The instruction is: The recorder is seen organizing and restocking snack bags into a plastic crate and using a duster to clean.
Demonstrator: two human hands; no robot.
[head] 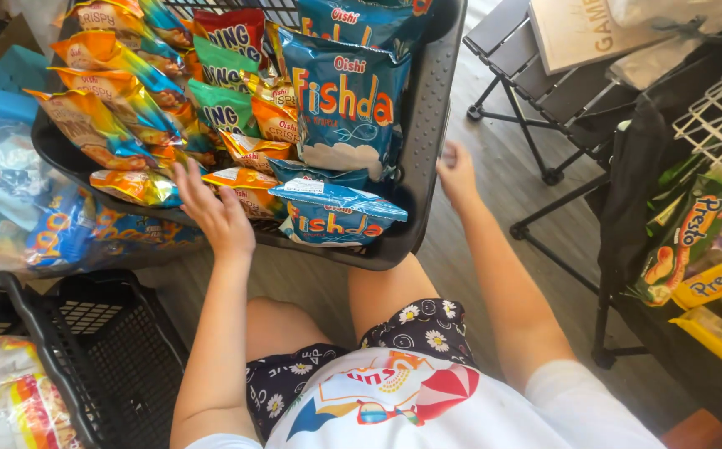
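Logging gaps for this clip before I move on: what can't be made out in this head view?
- Right hand: motion-blurred at the dark basket wall; grip unclear.
- Left hand: fingertips among orange snack bags; contact unclear.
- Lower blue snack bag: bottom hidden by the basket's front rim.
- Basket's far end: cut off by the top edge.
- Black crate: cut off bottom left.

A dark plastic crate [431, 108] brims with snack bags; orange foil packets [248, 187] lie at its near rim, blue crinkly bags [336, 212] just beside them.
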